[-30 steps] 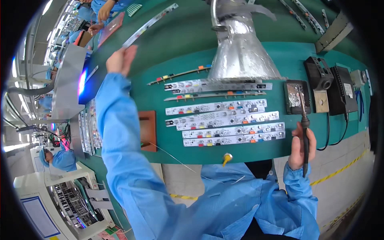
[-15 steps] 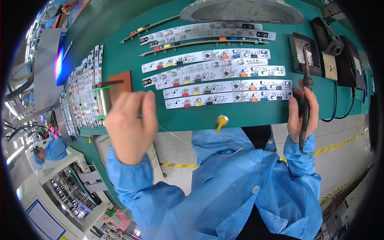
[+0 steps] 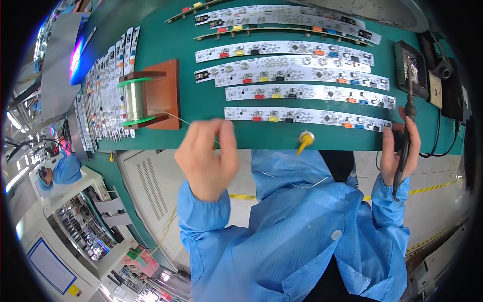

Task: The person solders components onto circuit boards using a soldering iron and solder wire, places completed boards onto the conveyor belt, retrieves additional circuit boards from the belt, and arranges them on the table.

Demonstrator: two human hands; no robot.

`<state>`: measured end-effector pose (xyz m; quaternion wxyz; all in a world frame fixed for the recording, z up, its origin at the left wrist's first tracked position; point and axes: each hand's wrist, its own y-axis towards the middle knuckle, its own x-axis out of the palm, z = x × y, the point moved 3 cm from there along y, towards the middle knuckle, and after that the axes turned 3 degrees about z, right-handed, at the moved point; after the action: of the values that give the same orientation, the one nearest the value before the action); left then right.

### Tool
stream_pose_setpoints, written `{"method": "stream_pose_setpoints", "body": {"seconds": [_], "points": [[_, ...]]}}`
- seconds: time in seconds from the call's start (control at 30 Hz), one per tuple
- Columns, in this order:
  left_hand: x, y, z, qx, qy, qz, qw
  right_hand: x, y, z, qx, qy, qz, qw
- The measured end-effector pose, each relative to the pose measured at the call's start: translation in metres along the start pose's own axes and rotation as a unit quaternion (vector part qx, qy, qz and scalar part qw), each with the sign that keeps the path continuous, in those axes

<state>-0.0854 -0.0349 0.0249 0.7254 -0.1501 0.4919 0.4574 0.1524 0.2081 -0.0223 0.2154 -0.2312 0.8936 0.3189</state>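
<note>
My left hand [image 3: 207,160] is pinched closed on a thin solder wire [image 3: 174,117]. The wire runs from a spool [image 3: 135,102] with green flanges on a brown stand [image 3: 167,95]; its loose end hangs past my hand in front of my blue smock. My right hand [image 3: 386,160] grips a soldering iron [image 3: 409,108] like a pen, its tip pointing away toward a black tray [image 3: 405,60] of shiny scraps. A fingertip of that hand is at the right end of the nearest white circuit board strip [image 3: 307,115]. Beyond it lies another strip [image 3: 312,92].
Several more strips [image 3: 282,49] lie farther back, and a dense row of strips [image 3: 103,95] stands at the left. A yellow-tipped round knob [image 3: 306,138] sits at the front edge. A black soldering station [image 3: 453,90] with cables is at the right, a grey hood [image 3: 382,12] above.
The whole view has shifted, with boards now farther right and higher. My left hand has moved rightward from the spool, drawing the wire out. The nearest strip now lies apart from the one behind.
</note>
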Motion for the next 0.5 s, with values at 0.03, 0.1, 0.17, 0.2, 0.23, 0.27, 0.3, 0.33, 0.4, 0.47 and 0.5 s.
{"method": "stream_pose_setpoints", "body": {"seconds": [0.03,0.1,0.17,0.2,0.23,0.27,0.3,0.33,0.4,0.47,0.5], "points": [[-0.006,-0.007,0.01,0.092,-0.081,-0.011,0.992,0.0,0.0,0.0,-0.001,-0.006,-0.007,1.0],[-0.005,-0.029,0.03,0.208,-0.201,-0.084,0.954,-0.001,-0.001,0.001,0.004,0.007,0.001,1.0],[0.018,-0.058,0.05,0.247,-0.227,-0.193,0.922,-0.001,0.0,0.002,0.007,-0.004,0.003,1.0],[0.034,-0.07,0.056,0.252,-0.216,-0.249,0.91,-0.002,0.001,0.002,0.002,0.003,0.007,1.0],[0.045,-0.078,0.057,0.257,-0.219,-0.244,0.909,-0.003,0.001,0.002,0.007,0.014,0.013,1.0],[0.058,-0.085,0.056,0.28,-0.167,-0.258,0.909,-0.003,0.002,0.0,-0.003,0.007,0.008,1.0],[0.066,-0.092,0.052,0.303,-0.115,-0.272,0.906,-0.003,0.002,-0.001,-0.008,0.004,0.01,1.0],[0.07,-0.097,0.049,0.304,-0.118,-0.272,0.905,-0.002,0.002,-0.002,-0.013,0.008,0.012,1.0],[0.076,-0.104,0.045,0.274,-0.116,-0.334,0.894,-0.001,0.003,-0.005,-0.014,0.004,0.011,1.0],[0.071,-0.104,0.045,0.257,-0.154,-0.354,0.886,-0.001,0.003,-0.006,-0.009,0.019,0.014,1.0],[0.07,-0.102,0.047,0.24,-0.191,-0.374,0.875,-0.001,0.002,-0.006,0.001,0.026,0.019,0.999]]}}
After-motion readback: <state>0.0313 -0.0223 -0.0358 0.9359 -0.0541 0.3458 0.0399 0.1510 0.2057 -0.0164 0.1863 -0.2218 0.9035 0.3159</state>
